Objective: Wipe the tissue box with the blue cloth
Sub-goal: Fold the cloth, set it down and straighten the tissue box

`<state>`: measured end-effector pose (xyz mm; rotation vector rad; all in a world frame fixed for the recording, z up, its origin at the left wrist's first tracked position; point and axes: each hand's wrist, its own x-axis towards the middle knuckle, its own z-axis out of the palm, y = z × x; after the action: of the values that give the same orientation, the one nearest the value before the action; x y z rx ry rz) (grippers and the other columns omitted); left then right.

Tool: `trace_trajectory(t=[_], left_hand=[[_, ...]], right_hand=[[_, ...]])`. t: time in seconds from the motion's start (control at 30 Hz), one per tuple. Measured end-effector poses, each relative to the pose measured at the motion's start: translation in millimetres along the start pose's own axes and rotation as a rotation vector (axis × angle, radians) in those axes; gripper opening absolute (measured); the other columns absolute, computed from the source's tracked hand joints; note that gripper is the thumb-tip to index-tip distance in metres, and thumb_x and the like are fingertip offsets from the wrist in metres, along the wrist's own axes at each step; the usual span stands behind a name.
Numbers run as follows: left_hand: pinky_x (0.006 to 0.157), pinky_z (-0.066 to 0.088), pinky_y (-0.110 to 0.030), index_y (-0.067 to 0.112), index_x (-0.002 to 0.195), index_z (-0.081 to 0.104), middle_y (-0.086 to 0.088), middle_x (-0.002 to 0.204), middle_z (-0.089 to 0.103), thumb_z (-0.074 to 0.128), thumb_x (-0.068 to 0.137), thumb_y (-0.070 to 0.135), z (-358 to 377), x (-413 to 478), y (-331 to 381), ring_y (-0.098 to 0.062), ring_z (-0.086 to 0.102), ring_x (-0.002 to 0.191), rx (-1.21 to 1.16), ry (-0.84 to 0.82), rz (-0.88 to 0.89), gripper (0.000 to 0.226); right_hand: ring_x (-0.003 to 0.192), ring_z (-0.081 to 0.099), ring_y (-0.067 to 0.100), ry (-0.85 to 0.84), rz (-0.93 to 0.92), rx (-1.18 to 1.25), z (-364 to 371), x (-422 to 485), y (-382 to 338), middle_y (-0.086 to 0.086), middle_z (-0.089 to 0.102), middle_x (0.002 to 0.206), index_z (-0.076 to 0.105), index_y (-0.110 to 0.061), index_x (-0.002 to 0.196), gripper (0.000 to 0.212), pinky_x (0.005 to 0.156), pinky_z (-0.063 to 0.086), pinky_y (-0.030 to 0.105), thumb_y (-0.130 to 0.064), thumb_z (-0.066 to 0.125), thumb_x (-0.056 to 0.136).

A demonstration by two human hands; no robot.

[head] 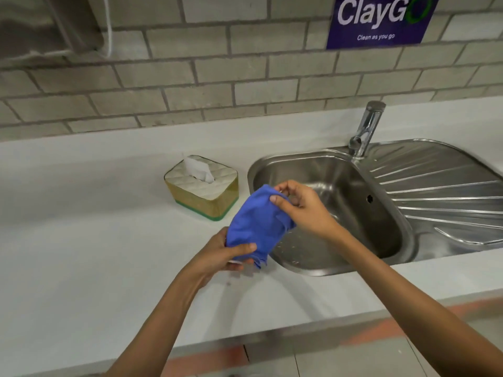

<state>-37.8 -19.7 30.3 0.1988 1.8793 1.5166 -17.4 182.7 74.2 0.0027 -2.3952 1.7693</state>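
You hold the cloth (258, 221) in both hands, above the counter (81, 240) at the left rim of the sink (340, 213). Your left hand (217, 257) grips its lower end, thumb pressed across the front of the fabric and fingers curled behind. Your right hand (302, 205) pinches the upper end between thumb and fingertips, out over the basin. The cloth is bunched and hangs slack between the two grips, with a loose corner dangling below your left thumb.

The box (202, 186) stands upright on the counter, just left of the sink and behind the cloth, apart from both hands. Its top is pale and quilted, its sides gold, with a green band along the base. A white tissue (198, 168) sticks up from the slot.

The tap (366, 129) rises at the back of the sink, and the ribbed drainer (441, 191) runs off to the right. A purple sign (381, 20) on the brick wall reads "Clean as you go".
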Motion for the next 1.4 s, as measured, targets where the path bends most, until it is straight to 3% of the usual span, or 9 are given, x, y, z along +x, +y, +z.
trace_trajectory(t=[0.1, 0.2, 0.27, 0.43, 0.57, 0.73, 0.87, 1.1, 1.4], left_hand=[[0.049, 0.041, -0.012, 0.014, 0.102, 0.058, 0.005, 0.079, 0.064, 0.065, 0.083, 0.02, 17.3, 6.3, 1.0, -0.006, 0.06, 0.06, 0.09, 0.207, 0.0, 0.02], [0.055, 0.042, -0.017, 0.013, 0.083, 0.059, -0.001, 0.081, 0.062, 0.066, 0.081, 0.016, 29.1, 11.0, -3.3, -0.012, 0.055, 0.068, 0.048, 0.265, -0.027, 0.008], [0.063, 0.045, -0.023, 0.015, 0.079, 0.059, -0.004, 0.085, 0.064, 0.069, 0.08, 0.014, 39.3, 12.8, -8.6, -0.014, 0.059, 0.072, 0.011, 0.245, -0.067, 0.01], [0.054, 0.048, -0.018, 0.015, 0.079, 0.057, -0.003, 0.081, 0.065, 0.074, 0.077, 0.017, 67.6, 16.6, -28.7, -0.015, 0.061, 0.072, 0.054, 0.234, -0.114, 0.017], [0.068, 0.049, -0.025, 0.01, 0.086, 0.059, -0.007, 0.088, 0.064, 0.075, 0.076, 0.022, 84.6, 17.3, -44.4, -0.021, 0.06, 0.083, 0.211, 0.235, -0.081, 0.022], [0.073, 0.043, -0.026, 0.012, 0.098, 0.057, -0.004, 0.094, 0.061, 0.075, 0.075, 0.024, 91.1, 14.7, -55.5, -0.019, 0.056, 0.085, 0.414, 0.381, -0.037, 0.03], [0.073, 0.04, -0.025, 0.016, 0.112, 0.054, -0.002, 0.104, 0.059, 0.07, 0.078, 0.035, 89.4, 12.8, -61.5, -0.018, 0.056, 0.087, 0.557, 0.517, -0.043, 0.042], [0.086, 0.054, -0.041, 0.012, 0.119, 0.051, -0.012, 0.105, 0.062, 0.059, 0.088, 0.033, 56.0, 20.3, -42.7, -0.026, 0.062, 0.089, 0.162, 0.697, -0.016, 0.038], [0.07, 0.053, -0.034, 0.007, 0.131, 0.036, -0.018, 0.107, 0.057, 0.053, 0.092, 0.023, -42.9, 32.5, -1.6, -0.023, 0.06, 0.073, -0.2, 0.743, 0.052, 0.045]], right_hand=[[0.081, 0.06, 0.014, 0.071, 0.131, 0.047, -26.1, -6.1, 6.4, 0.013, 0.062, 0.09, 0.063, -0.004, 0.092, 0.006, 0.083, 0.049, 0.034, -0.004, 0.06, 0.087], [0.044, 0.055, -0.006, 0.075, 0.315, 0.11, -50.3, -25.7, 22.2, 0.001, 0.061, 0.063, 0.059, -0.005, 0.081, 0.007, 0.05, 0.046, 0.01, -0.002, 0.059, 0.088], [0.034, 0.048, -0.004, 0.039, 0.482, 0.087, -64.8, -45.4, 38.3, 0.002, 0.057, 0.061, 0.059, 0.0, 0.089, 0.007, 0.035, 0.039, 0.009, -0.006, 0.06, 0.088], [0.042, 0.062, 0.006, -0.156, 0.787, 0.026, -86.4, -90.6, 76.9, 0.008, 0.062, 0.073, 0.059, -0.005, 0.1, 0.014, 0.046, 0.056, 0.018, -0.005, 0.062, 0.087], [0.057, 0.064, 0.022, -0.2, 0.864, -0.085, -87.1, -106.2, 95.5, 0.013, 0.06, 0.077, 0.053, 0.001, 0.114, 0.032, 0.047, 0.058, 0.024, 0.003, 0.063, 0.084], [0.054, 0.06, 0.014, -0.237, 0.78, -0.408, -87.5, -102.1, 95.4, 0.004, 0.06, 0.068, 0.046, -0.013, 0.119, 0.054, 0.042, 0.05, 0.022, -0.004, 0.073, 0.074], [0.063, 0.055, 0.017, -0.208, 0.636, -0.635, -87.4, -86.7, 87.4, 0.003, 0.06, 0.084, 0.046, -0.02, 0.125, 0.063, 0.049, 0.043, 0.022, -0.021, 0.075, 0.069], [0.09, 0.061, 0.018, -0.08, 0.411, -0.408, -49.3, -37.2, 66.5, 0.003, 0.063, 0.089, 0.06, -0.011, 0.112, 0.039, 0.088, 0.048, 0.035, -0.029, 0.071, 0.08], [0.086, 0.061, 0.022, -0.099, 0.373, -0.094, 34.5, 47.8, 33.7, 0.022, 0.06, 0.121, 0.05, -0.001, 0.127, 0.042, 0.085, 0.048, 0.031, -0.017, 0.06, 0.089]])
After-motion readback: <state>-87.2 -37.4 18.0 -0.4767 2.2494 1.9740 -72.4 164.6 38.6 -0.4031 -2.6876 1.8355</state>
